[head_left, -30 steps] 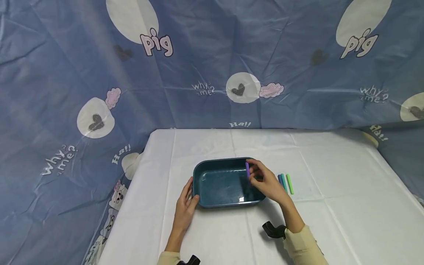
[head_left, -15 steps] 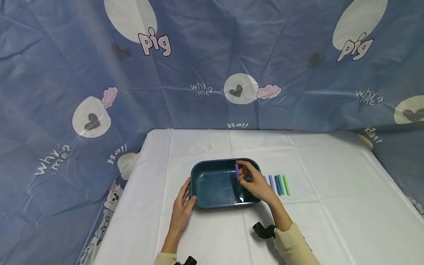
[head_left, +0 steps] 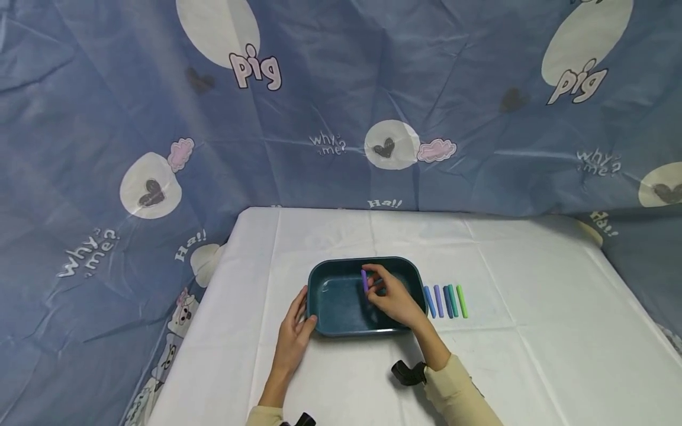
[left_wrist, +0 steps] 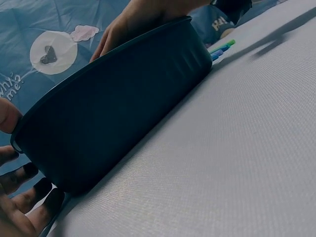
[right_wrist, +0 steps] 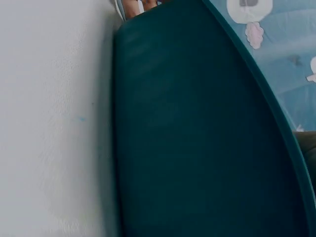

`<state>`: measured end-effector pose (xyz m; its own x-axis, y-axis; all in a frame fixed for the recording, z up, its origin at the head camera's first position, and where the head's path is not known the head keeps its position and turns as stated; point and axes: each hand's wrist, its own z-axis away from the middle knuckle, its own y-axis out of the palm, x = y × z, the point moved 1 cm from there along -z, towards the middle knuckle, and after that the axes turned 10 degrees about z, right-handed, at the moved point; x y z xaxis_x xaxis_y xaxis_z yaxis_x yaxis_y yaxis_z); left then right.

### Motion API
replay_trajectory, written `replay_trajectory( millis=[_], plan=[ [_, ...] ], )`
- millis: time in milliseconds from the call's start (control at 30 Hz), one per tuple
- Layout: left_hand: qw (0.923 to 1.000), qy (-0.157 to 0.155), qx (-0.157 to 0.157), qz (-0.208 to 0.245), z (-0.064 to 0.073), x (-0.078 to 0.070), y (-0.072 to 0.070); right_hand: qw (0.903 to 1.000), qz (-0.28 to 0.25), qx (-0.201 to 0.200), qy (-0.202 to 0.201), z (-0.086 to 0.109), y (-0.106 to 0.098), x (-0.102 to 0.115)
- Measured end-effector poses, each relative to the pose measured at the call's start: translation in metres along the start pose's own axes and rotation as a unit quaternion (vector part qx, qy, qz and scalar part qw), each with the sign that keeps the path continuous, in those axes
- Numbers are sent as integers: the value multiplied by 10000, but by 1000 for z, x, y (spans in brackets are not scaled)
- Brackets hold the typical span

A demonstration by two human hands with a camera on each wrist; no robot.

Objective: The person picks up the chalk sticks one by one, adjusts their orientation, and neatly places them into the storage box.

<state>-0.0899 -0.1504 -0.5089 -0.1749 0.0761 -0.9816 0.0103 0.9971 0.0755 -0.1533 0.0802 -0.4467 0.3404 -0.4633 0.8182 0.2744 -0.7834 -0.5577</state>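
Observation:
A dark teal rectangular dish (head_left: 351, 334) stands on the table before me. My left hand (head_left: 294, 336) holds its left end, thumb at the rim and fingers against the outer wall, as the left wrist view also shows. Over the dish, my right hand (head_left: 394, 302) pinches a short purple stick (head_left: 364, 281) between thumb and fingertips, nearly upright. From the right wrist camera, the dish's wall (right_wrist: 197, 128) hides most of that hand and the stick.
Right of the dish, several similar sticks lie in a row: a blue stick (head_left: 429, 302), a violet one, dark blue and teal ones, and a green stick (head_left: 462, 302). White cloth (head_left: 533, 367) covers the table. A blue printed curtain (head_left: 319, 189) hangs behind.
My right hand has moved left over the dish with the purple stick, uncovering more of the sticks in the row. My left hand stays at the dish's left end.

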Motion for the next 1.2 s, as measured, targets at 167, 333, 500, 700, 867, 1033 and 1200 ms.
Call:
replay_trajectory(
  millis=[167, 333, 500, 700, 867, 1033, 1200],
  plan=[
    [9998, 130, -72, -133, -1, 9, 0, 9997, 70, 204, 138, -9, 12, -16],
    [9996, 276, -51, -5, -3, 12, 2, 9992, 247, 279, 145, -17, 19, -28],
    [9998, 213, -62, 14, -1, 12, 1, 9986, 286, 406, 191, -19, 25, -30],
    [9998, 175, -21, 16, 0, 10, -2, 9970, 156, 670, 352, -21, 33, -30],
    [9999, 145, -49, -32, -1, 8, -3, 9958, 248, 761, 446, -23, 35, -30],
    [9998, 182, -49, -27, -1, 9, -2, 9952, 369, 746, 508, -25, 36, -30],
    [9999, 147, -38, 6, 0, 10, 1, 9943, 422, 819, 536, -24, 38, -30]
  ],
)
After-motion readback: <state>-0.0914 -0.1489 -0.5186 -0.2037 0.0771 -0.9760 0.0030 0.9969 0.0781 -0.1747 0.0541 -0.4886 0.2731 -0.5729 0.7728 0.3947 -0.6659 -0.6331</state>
